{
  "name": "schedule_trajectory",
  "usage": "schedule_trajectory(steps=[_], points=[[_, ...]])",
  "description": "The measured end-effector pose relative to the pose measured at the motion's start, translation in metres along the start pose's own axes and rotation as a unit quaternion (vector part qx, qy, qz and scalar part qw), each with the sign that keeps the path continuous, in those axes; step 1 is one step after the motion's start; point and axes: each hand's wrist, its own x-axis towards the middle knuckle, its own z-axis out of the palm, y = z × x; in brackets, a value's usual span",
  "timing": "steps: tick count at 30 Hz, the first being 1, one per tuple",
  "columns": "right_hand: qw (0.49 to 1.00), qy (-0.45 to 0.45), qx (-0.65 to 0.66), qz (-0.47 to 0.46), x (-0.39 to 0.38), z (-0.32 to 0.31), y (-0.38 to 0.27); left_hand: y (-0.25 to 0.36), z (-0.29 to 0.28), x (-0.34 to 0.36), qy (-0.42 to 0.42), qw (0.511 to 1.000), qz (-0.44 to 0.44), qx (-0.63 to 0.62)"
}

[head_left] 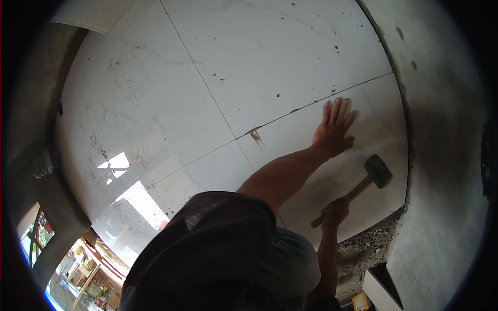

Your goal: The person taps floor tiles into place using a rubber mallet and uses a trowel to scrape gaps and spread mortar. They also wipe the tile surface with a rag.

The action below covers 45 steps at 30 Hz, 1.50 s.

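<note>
My left hand (334, 127) lies palm down on a large glossy white floor tile (378, 119), fingers spread, just below a joint line. My right hand (333, 212) grips the wooden handle of a rubber mallet (377, 171); its dark head is slightly blurred, over the same tile below my left hand. Dark specks dot the tile above the joint, and a brownish smear (257, 137) marks the spot near where joint lines cross.
Grey plastered walls (436, 155) border the tiles at both sides. Bare gravelly ground (363, 243) shows at lower right, beside a pale angled piece (373, 290) and a yellow object (361, 302). A cluttered opening (80, 274) is at lower left; a white panel (93, 13) at upper left.
</note>
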Motion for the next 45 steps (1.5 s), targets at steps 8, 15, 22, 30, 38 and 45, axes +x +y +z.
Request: schedule_trajectory(steps=[8, 15, 22, 30, 38, 45], points=[[0.978, -0.146, 0.068, 0.133, -0.029, -0.008, -0.026, -0.022, -0.021, -0.086, -0.083, 0.996, -0.003, 0.014], [0.947, 0.004, 0.306, 0.099, -0.036, -0.02, -0.111, -0.052, -0.042, -0.127, -0.164, 0.986, 0.015, 0.035], [0.968, -0.106, 0.188, 0.132, -0.038, -0.011, -0.047, -0.045, -0.049, -0.125, -0.187, 0.981, -0.003, 0.055], [0.967, -0.041, 0.223, 0.118, -0.04, 0.024, -0.041, -0.045, -0.049, -0.125, -0.175, 0.984, -0.006, 0.039], [0.958, -0.057, 0.181, 0.216, -0.058, 0.002, -0.008, -0.044, -0.045, -0.133, -0.163, 0.986, -0.04, 0.005], [0.948, 0.011, 0.273, 0.166, -0.051, 0.022, -0.018, -0.048, -0.045, -0.118, -0.125, 0.992, -0.021, 0.018]])
